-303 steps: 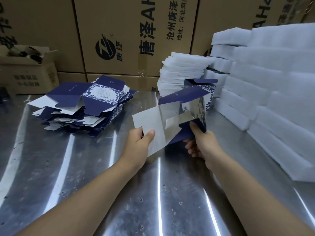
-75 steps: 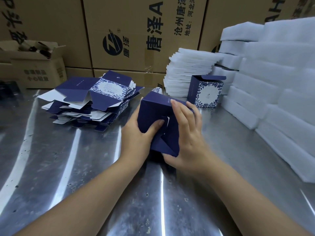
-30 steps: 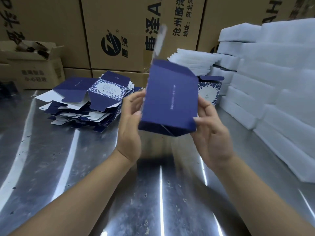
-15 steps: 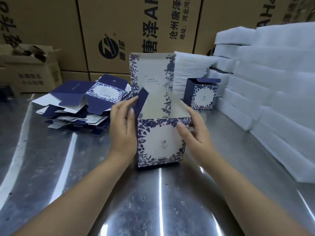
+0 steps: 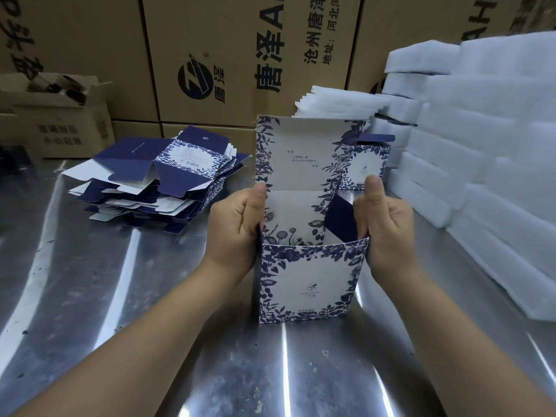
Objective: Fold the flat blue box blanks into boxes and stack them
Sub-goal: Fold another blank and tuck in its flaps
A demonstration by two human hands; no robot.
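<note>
A folded blue-and-white floral box stands upright on the steel table in front of me, its lid flap raised at the back. My left hand grips its left wall with the thumb at the rim. My right hand grips the right wall, fingers over the dark blue side flap, which tilts inward. A pile of flat blue box blanks lies to the left. A finished box stands behind, partly hidden by the raised lid.
White foam slabs are stacked along the right side, with a smaller white stack behind the box. Large brown cartons form the back wall, and an open small carton sits at far left. The steel table stretches toward me.
The box was flipped from bottom-up to upright and set on the table. Since half a second ago both hands shifted to its side walls and the left side flap went inside.
</note>
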